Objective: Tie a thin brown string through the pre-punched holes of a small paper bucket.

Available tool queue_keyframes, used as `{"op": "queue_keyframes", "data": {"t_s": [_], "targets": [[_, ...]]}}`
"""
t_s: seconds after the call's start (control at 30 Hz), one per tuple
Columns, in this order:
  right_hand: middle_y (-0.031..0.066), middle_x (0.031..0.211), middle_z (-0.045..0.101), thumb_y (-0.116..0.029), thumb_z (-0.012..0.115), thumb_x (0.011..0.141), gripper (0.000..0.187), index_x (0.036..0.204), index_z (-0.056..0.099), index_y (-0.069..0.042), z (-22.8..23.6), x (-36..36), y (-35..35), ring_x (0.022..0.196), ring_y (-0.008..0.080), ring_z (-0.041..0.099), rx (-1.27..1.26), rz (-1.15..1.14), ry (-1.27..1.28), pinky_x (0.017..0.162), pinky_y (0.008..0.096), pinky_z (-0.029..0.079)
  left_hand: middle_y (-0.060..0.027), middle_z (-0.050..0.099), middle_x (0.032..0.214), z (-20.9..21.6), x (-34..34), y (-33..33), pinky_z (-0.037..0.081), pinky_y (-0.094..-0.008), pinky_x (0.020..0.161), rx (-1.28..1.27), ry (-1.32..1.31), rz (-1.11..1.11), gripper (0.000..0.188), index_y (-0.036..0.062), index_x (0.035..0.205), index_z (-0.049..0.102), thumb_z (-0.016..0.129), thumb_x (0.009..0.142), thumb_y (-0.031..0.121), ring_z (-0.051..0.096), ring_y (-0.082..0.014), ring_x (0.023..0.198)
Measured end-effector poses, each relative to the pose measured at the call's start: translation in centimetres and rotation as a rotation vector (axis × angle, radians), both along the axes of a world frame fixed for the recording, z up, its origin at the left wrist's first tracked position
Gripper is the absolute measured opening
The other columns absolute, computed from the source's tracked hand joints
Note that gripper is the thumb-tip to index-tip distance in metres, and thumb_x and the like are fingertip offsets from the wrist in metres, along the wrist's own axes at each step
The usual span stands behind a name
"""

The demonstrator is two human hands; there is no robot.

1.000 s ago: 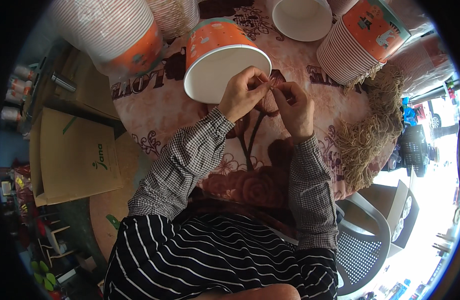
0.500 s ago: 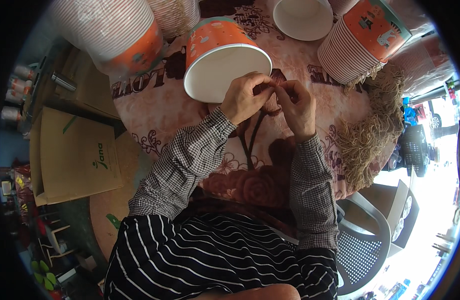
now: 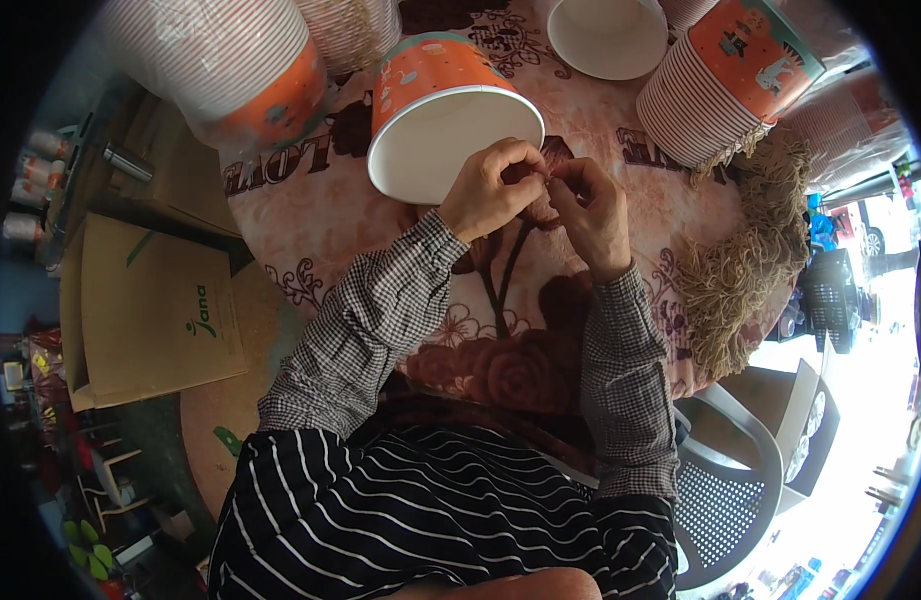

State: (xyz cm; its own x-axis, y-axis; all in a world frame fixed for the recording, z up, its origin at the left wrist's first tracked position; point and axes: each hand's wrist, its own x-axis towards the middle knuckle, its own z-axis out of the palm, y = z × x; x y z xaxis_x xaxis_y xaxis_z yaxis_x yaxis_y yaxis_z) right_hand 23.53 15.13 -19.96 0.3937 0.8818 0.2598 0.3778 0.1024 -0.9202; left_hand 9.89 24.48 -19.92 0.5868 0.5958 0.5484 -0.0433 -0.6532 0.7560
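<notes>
My left hand (image 3: 492, 193) and my right hand (image 3: 592, 212) meet fingertip to fingertip above the table, both pinched. What sits between the fingertips is too small to make out. Just beyond my left hand, a large orange and teal paper tub (image 3: 435, 145) lies on its side, its white open mouth facing me. My left hand overlaps part of its rim; whether they touch I cannot tell. Under my hands spreads a pinkish tablecloth (image 3: 350, 220) with dark rose prints.
Plastic-wrapped stacks of tubs (image 3: 230, 70) stand at the back left. Another tub stack (image 3: 725, 85) leans at the back right beside a white tub (image 3: 608, 40). Beige fringe (image 3: 735, 270) hangs along the right edge. A cardboard box (image 3: 155, 310) is at left, a grey chair (image 3: 725, 490) at right.
My fingertips have shifted slightly, with a small gap opening between the two pinches. My left hand has risen a little. The tubs stay in place.
</notes>
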Motion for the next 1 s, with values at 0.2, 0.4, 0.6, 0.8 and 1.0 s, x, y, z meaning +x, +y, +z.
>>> {"op": "queue_keyframes", "data": {"t_s": [0.2, 0.4, 0.6, 0.8, 1.0], "targets": [[0.0045, 0.076, 0.064, -0.009, 0.061, 0.084, 0.015, 0.094, 0.061, 0.002, 0.38, 0.22, -0.10, 0.068, 0.0079, 0.059, -0.040, 0.066, 0.150, 0.059, 0.0226, 0.048, -0.0014, 0.062, 0.080, 0.16, -0.43, 0.63, 0.047, -0.0222, 0.066, -0.583, 0.058, -0.268, 0.012, 0.0014, 0.091, 0.063, 0.060, 0.082, 0.010, 0.057, -0.0086, 0.073], [0.0023, 0.078, 0.062, -0.008, 0.060, 0.089, 0.013, 0.097, 0.059, 0.002, 0.21, 0.33, 0.00, 0.068, 0.0054, 0.059, 0.020, 0.149, 0.380, 0.058, 0.0178, 0.048, -0.0014, 0.062, 0.083, -0.14, -0.39, 0.88, 0.046, -0.0198, 0.068, -1.033, -0.111, -0.455, 0.016, 0.0009, 0.095, 0.064, 0.061, 0.088, 0.015, 0.056, -0.0065, 0.073], [0.0020, 0.080, 0.062, -0.007, 0.064, 0.087, 0.017, 0.099, 0.056, 0.001, 0.06, 0.11, 0.06, 0.070, 0.0056, 0.059, 0.051, 0.151, 0.402, 0.058, 0.0184, 0.049, -0.0022, 0.063, 0.087, 0.27, -0.43, 0.56, 0.047, -0.0207, 0.069, -1.067, -0.171, -0.487, 0.018, 0.0001, 0.099, 0.064, 0.061, 0.088, 0.014, 0.056, -0.0068, 0.077], [0.0030, 0.082, 0.064, -0.008, 0.065, 0.086, 0.019, 0.101, 0.056, -0.001, 0.37, 0.00, -0.14, 0.073, 0.0066, 0.060, 0.049, 0.173, 0.391, 0.060, 0.0196, 0.051, -0.0044, 0.065, 0.094, 0.23, -0.51, 0.48, 0.049, -0.0220, 0.074, -1.036, -0.195, -0.431, 0.018, 0.0001, 0.101, 0.065, 0.061, 0.089, 0.012, 0.057, -0.0086, 0.083], [0.0035, 0.084, 0.064, -0.009, 0.064, 0.087, 0.017, 0.100, 0.057, 0.000, 0.79, 0.16, -0.19, 0.075, 0.0071, 0.062, 0.044, 0.163, 0.375, 0.062, 0.0198, 0.051, -0.0050, 0.065, 0.096, 0.09, -0.46, 0.57, 0.049, -0.0237, 0.081, -1.022, -0.187, -0.391, 0.019, -0.0003, 0.103, 0.064, 0.060, 0.089, 0.012, 0.060, -0.0108, 0.088]]}}
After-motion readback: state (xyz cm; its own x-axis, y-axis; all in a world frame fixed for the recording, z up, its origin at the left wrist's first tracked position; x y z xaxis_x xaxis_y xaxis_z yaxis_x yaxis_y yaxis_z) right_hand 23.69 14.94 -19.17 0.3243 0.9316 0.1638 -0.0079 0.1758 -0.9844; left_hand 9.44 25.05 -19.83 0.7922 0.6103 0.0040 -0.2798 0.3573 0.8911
